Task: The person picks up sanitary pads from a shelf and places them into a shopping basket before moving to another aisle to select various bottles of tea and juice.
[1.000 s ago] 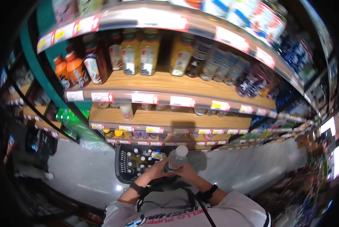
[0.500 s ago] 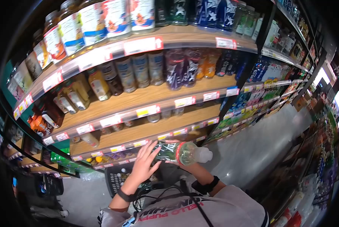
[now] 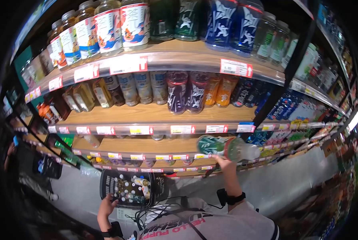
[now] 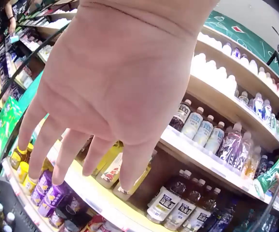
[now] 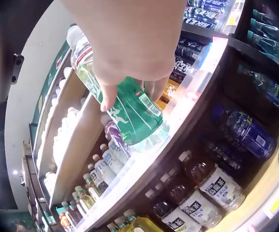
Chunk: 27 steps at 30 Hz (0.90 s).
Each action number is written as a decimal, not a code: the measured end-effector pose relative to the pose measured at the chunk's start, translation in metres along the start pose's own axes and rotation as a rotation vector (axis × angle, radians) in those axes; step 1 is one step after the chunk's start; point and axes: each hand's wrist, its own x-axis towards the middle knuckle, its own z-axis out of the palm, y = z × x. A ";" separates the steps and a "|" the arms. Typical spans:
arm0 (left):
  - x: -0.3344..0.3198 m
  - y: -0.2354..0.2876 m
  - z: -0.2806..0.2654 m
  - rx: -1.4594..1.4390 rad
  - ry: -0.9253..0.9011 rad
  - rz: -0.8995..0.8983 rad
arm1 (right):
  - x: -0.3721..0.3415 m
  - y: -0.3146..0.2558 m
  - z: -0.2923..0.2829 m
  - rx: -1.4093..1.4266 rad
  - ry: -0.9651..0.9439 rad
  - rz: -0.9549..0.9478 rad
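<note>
My right hand (image 3: 227, 165) grips a clear plastic drink bottle (image 3: 214, 145) with a green label and pale cap. The bottle lies sideways before the shelves in the head view, its cap end pointing right. From the right wrist, the green label (image 5: 135, 110) shows a barcode, with the thumb on one side of the bottle. My left hand (image 3: 106, 207) is low, beside the near left edge of a black shopping basket (image 3: 108, 178). In the left wrist view its palm (image 4: 110, 77) faces the camera, fingers extended and spread, holding nothing.
Inside the basket lie several bottles (image 3: 136, 199). Shelves of drinks rise ahead, including purple-labelled bottles (image 3: 177, 94) and blue ones (image 3: 221, 26). Price tags line the shelf edges (image 3: 141, 130). Grey floor (image 3: 283, 172) runs to the right. Another person's arm (image 3: 11, 154) shows at far left.
Both hands were at the bottle; the left hand has let go and moved down left beside the basket. The right hand has carried the bottle up and right, toward the shelves.
</note>
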 end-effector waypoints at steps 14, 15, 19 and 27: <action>-0.025 0.244 -0.113 0.088 0.219 0.671 | 0.139 -0.168 -0.030 0.692 0.226 -0.456; -0.024 0.265 -0.120 0.170 0.267 0.808 | 0.156 -0.195 -0.029 0.766 0.236 -0.620; -0.013 0.351 -0.147 0.276 0.434 1.275 | 0.210 -0.272 -0.019 0.692 0.194 -0.786; 0.061 0.469 -0.123 0.144 0.716 1.436 | 0.265 -0.286 0.013 0.135 0.298 -0.855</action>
